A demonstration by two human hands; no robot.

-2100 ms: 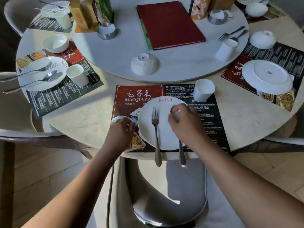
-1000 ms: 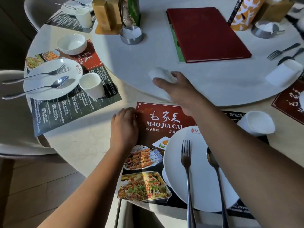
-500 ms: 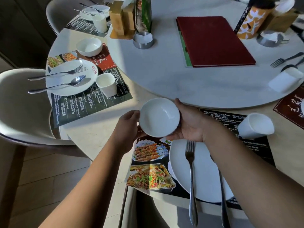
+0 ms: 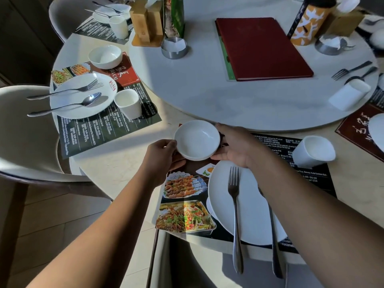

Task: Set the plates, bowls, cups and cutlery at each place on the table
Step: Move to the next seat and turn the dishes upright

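At a round desk (image 4: 116,163), at a placemat's (image 4: 187,204) far corner beyond the plate (image 4: 249,204), a small white bowl (image 4: 197,140), probably light, slick and breakable, was gripped at opposite sides by the left hand (image 4: 161,154) and right hand (image 4: 236,148).

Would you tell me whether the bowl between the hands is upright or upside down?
Upright: the bowl shows its empty white hollow facing up, held between the left hand and right hand.

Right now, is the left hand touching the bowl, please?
Touching. The head view shows the left hand gripping the bowl at its left rim.
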